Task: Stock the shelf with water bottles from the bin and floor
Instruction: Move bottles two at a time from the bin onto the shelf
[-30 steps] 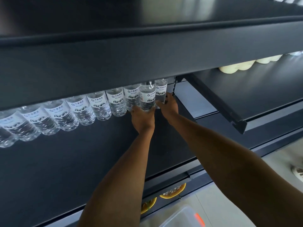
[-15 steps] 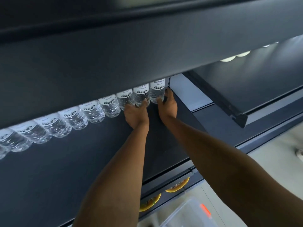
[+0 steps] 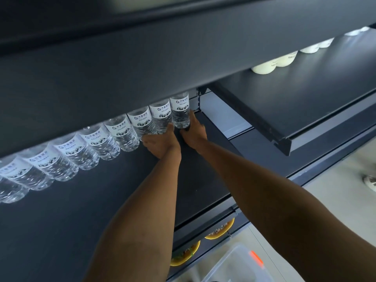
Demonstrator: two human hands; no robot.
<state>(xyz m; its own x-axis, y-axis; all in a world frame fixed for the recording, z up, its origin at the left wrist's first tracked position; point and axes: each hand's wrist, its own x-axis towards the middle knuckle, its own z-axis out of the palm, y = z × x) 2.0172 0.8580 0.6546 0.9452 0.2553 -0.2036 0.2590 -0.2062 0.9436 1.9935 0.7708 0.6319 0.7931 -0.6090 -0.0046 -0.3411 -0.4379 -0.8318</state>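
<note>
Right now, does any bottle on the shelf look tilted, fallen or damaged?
Nothing stands out. The bottles stand upright in one even row on the shelf, labels facing out. The left hand holds the second-last bottle, the right hand the last bottle.

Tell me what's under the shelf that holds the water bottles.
Two yellow round items peek out from the level below the shelf. Whatever sits farther back is covered by the shelf board.
</note>
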